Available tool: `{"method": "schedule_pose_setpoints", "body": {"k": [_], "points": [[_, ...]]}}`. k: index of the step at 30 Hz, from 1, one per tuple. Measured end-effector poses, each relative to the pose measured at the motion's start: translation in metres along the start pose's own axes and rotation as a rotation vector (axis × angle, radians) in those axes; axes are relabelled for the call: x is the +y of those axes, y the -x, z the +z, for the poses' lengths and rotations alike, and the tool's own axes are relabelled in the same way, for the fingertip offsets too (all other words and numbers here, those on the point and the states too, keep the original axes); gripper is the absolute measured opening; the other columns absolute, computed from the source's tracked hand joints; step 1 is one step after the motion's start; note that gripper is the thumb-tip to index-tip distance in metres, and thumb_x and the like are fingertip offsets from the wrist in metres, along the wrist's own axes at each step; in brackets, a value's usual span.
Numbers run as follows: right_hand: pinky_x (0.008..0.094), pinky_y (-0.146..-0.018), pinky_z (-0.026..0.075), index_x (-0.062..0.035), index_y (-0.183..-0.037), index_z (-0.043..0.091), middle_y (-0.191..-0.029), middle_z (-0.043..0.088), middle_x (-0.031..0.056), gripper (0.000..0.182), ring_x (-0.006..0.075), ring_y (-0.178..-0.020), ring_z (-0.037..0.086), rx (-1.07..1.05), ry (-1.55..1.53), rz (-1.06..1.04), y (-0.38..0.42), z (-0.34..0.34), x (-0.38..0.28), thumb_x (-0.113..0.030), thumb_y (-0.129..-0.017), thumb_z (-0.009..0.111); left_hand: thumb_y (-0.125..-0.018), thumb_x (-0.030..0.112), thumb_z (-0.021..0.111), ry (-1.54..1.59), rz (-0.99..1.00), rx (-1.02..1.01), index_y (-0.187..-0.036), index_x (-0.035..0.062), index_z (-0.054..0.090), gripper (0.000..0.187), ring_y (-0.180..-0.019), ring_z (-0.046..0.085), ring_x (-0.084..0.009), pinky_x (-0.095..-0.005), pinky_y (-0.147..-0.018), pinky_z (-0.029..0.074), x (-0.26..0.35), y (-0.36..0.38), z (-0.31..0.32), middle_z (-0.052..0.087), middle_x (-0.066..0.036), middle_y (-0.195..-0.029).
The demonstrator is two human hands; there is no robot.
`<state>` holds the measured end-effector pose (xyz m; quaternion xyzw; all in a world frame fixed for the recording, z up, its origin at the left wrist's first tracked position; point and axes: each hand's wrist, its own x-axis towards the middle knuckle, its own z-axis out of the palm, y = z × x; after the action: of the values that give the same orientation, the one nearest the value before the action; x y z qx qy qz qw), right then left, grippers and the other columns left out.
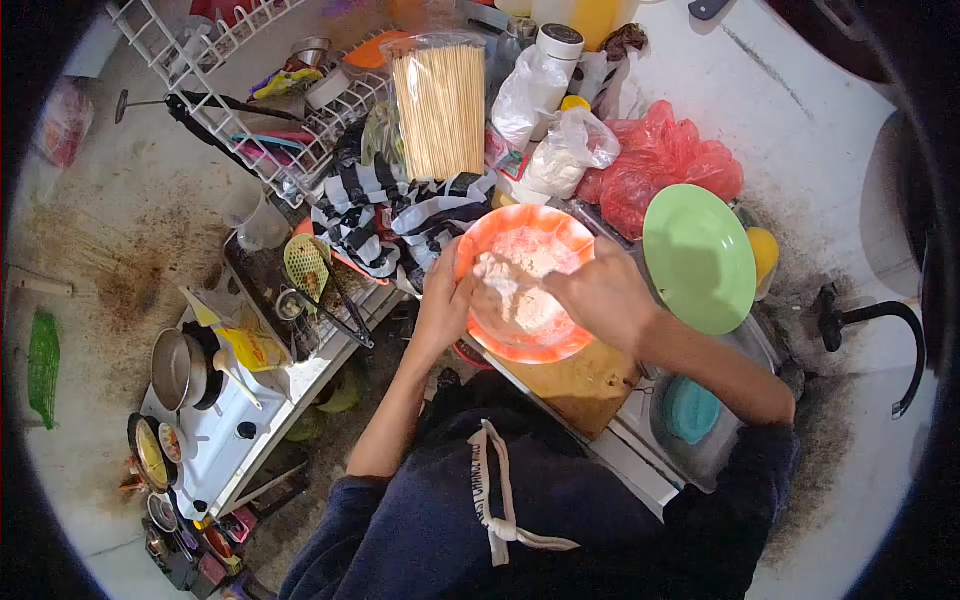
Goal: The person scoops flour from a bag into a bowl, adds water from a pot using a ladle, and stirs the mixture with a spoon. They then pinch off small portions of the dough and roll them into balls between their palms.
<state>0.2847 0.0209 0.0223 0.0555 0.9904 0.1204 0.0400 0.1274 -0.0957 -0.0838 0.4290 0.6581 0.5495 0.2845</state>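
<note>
An orange and white bowl (532, 348) with a wavy rim stands in front of me, with white flour (540, 258) inside. My left hand (443, 302) is closed round the bowl's left rim, thumb on the inner side. Over the right part of the bowl, my right hand (602, 298) is closed with its fingers pointing inward. What it holds, if anything, is hidden and blurred. A pale, flour-coated lump (496, 278) shows in the bowl between the two hands. Under the bowl's near right side lies a wooden board (585, 385).
A green plate (700, 258) leans at the right, above a sink (735, 365) holding a teal item. Behind the bowl are a red plastic bag (665, 165), a bag of white powder (560, 165) and bundled skewers (440, 110). Left is a stove (225, 425) with pans.
</note>
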Motion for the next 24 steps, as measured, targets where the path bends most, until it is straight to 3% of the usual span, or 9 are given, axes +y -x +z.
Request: {"method": "schedule_pose_setpoints", "body": {"k": [5,7,11,13,14,18,19,21,24], "points": [[0.0328,-0.06,0.039,-0.0137,-0.067,0.06,-0.048,0.053,0.0067,0.016,0.0184,-0.045,0.053,0.07,-0.017,0.109,-0.011,0.014,0.029,-0.022,-0.078,0.052,-0.072,-0.002,0.034,-0.067,0.051,0.022,-0.126,-0.0034,0.028,0.054,-0.118,0.036,-0.0254,-0.0304,-0.098,0.025,-0.019,0.0,0.002,0.04,-0.019,-0.124],[0.0328,-0.061,0.039,-0.012,-0.069,0.059,-0.051,0.056,0.0072,0.01,0.0199,-0.045,0.055,0.163,-0.088,0.145,-0.003,0.018,0.04,-0.013,-0.073,0.05,-0.073,0.0,0.038,-0.004,0.06,0.083,-0.122,-0.0024,0.034,0.049,-0.113,0.036,-0.0353,-0.0388,-0.097,0.025,-0.023,0.0,0.005,0.042,-0.023,-0.118],[0.0353,-0.064,0.041,-0.0106,-0.072,0.061,-0.052,0.055,0.0098,0.012,0.022,-0.05,0.055,-0.003,0.014,0.294,0.024,0.02,0.025,-0.021,-0.074,0.055,-0.072,0.0,0.039,0.022,0.063,0.097,-0.122,-0.0035,0.033,0.05,-0.114,0.036,-0.0347,-0.0382,-0.098,0.025,-0.029,-0.001,0.008,0.041,-0.023,-0.119],[0.0339,-0.065,0.04,-0.0102,-0.083,0.059,-0.052,0.055,0.0069,0.015,0.0206,-0.052,0.055,-0.112,0.282,0.104,0.04,0.003,0.003,-0.018,-0.071,0.055,-0.073,0.001,0.039,0.1,0.049,0.111,-0.122,-0.0044,0.034,0.05,-0.115,0.036,-0.034,-0.0379,-0.098,0.025,-0.031,-0.001,0.009,0.041,-0.023,-0.12],[0.0339,-0.065,0.04,-0.0102,-0.083,0.059,-0.052,0.055,0.0069,0.015,0.0206,-0.052,0.055,-0.114,0.28,0.108,0.045,-0.002,-0.007,-0.018,-0.071,0.055,-0.072,0.002,0.038,0.087,0.052,0.142,-0.12,-0.0054,0.036,0.048,-0.113,0.038,-0.0343,-0.0376,-0.098,0.025,-0.03,-0.002,0.011,0.043,-0.022,-0.118],[0.0275,-0.058,0.039,0.0113,-0.078,0.049,-0.045,0.037,0.0056,0.016,0.015,-0.041,0.04,0.076,-0.038,-0.111,0.056,-0.02,-0.038,-0.001,-0.069,0.046,-0.07,0.001,0.037,0.111,0.082,0.134,-0.117,-0.0059,0.038,0.047,-0.111,0.04,-0.0345,-0.0375,-0.097,0.027,-0.019,-0.003,0.011,0.045,-0.023,-0.115],[0.0275,-0.058,0.039,0.0113,-0.078,0.049,-0.045,0.037,0.0056,0.016,0.015,-0.041,0.04,0.074,-0.039,-0.113,0.054,-0.022,-0.038,-0.001,-0.069,0.046,-0.07,0.001,0.037,0.095,0.079,0.147,-0.116,-0.0058,0.039,0.047,-0.11,0.041,-0.0348,-0.0373,-0.096,0.027,-0.02,-0.003,0.011,0.046,-0.023,-0.113],[0.0319,-0.066,0.039,-0.0085,-0.088,0.056,-0.051,0.054,0.0035,0.02,0.0172,-0.053,0.056,-0.091,0.018,-0.142,0.047,-0.026,-0.034,-0.015,-0.069,0.053,-0.069,0.0,0.037,0.078,0.078,0.162,-0.115,-0.0058,0.039,0.046,-0.109,0.042,-0.035,-0.0372,-0.096,0.028,-0.018,-0.003,0.01,0.047,-0.023,-0.112],[0.0303,-0.065,0.038,-0.0068,-0.083,0.056,-0.051,0.054,0.0022,0.014,0.0149,-0.053,0.056,-0.064,0.07,-0.135,0.018,-0.008,-0.011,-0.013,-0.071,0.051,-0.07,0.001,0.037,0.031,0.086,0.122,-0.115,-0.005,0.039,0.046,-0.108,0.042,-0.0354,-0.038,-0.095,0.028,-0.012,-0.003,0.008,0.047,-0.023,-0.112]]}}
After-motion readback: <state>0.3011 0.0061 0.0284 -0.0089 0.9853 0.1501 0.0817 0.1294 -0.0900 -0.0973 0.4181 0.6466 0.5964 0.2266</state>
